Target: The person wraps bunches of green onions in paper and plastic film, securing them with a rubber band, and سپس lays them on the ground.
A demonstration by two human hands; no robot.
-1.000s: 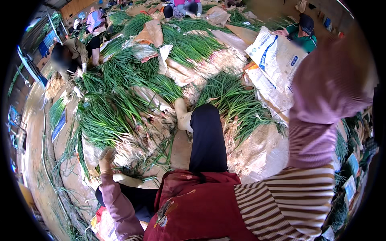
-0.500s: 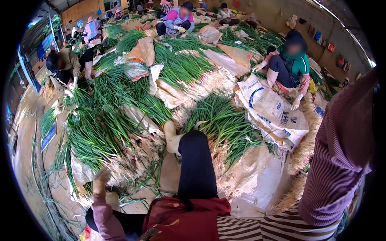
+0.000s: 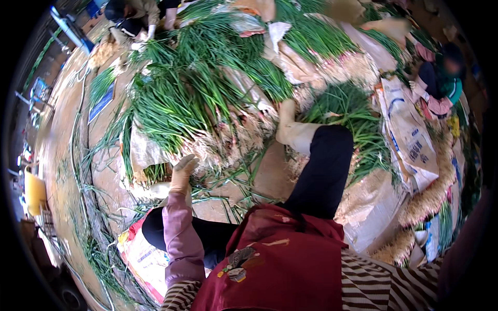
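Observation:
My left hand (image 3: 183, 173), in a pale glove, is beside the root ends of a pile of spring onions (image 3: 181, 103). The fingers look stretched out, with nothing visible in them. Long green leaves fan away to the far left, and the bushy pale roots (image 3: 223, 145) face me. Just left of the hand, a smaller bunch of spring onions (image 3: 155, 174) pokes from under a light sack (image 3: 148, 147). My right hand is out of view; only a dim part of its sleeve shows at the right rim.
Between my legs lie loose leaves (image 3: 228, 199). My booted foot (image 3: 287, 122) stands between two piles. To the right are another onion heap (image 3: 347, 109) and a white printed sack (image 3: 410, 137). Co-workers crouch at far left (image 3: 129, 18) and right (image 3: 446, 85). A yellow container (image 3: 35, 193) stands left.
My view has turned left and down, so the piles appear shifted right. My left hand stays near the same root ends. The raised right arm has mostly slipped out at the right rim.

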